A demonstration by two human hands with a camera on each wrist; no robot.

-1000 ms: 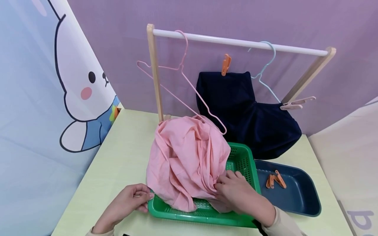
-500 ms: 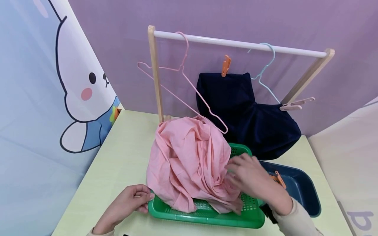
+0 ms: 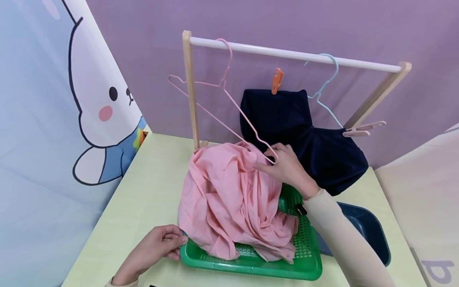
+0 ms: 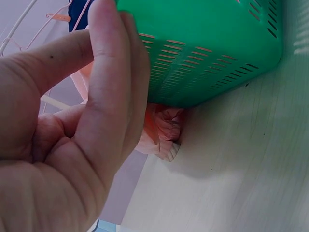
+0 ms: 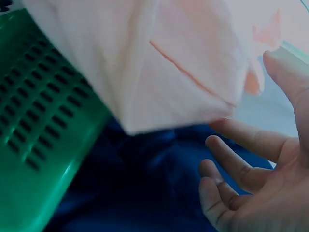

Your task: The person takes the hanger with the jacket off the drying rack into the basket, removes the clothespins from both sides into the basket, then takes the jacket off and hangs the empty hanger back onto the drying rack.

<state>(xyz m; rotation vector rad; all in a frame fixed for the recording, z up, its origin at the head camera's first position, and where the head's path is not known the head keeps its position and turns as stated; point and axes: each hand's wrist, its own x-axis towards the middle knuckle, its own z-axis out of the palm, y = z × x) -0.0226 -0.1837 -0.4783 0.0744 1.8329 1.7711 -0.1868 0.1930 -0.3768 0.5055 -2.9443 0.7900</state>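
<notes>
- Head view, left to right: left hand [image 3: 159, 244], lower left of centre. Thumb and fingers pinch the rim at the green basket's near left corner, presumably to steady it against tugging.
- Pink hanger [image 3: 228, 68], upper centre. Its hook rests over the white rail [image 3: 276, 52], and its frame slants down to the right, low enough to lie within easy reach, it would seem.
- Pink cloth [image 3: 229, 191], centre. It lies crumpled in the basket, heaped above the rim; the left wrist view shows a fold outside the basket wall, low beside the table [image 3: 154, 175].
- Green basket [image 3: 251, 272], lower centre. This perforated container holds the pink cloth, whose loose end lies in the right-hand part.
- Right hand [image 3: 288, 167], right of centre. Fingers are parted and relaxed beside the cloth's upper right edge, gripping nothing; the hanger's lower corner crosses in front. Contact with the cloth cannot be told.
- Navy garment [image 3: 315, 147], right of centre. An orange clip [image 3: 277, 81] and a pale pink clip [image 3: 358, 133] grip its top edge, probably to secure it to the light blue hanger [image 3: 319, 94].
- Blue tray [image 3: 374, 229], lower right. The sleeve [image 3: 348, 235] covers much of this container, so its contents cannot be told.
</notes>
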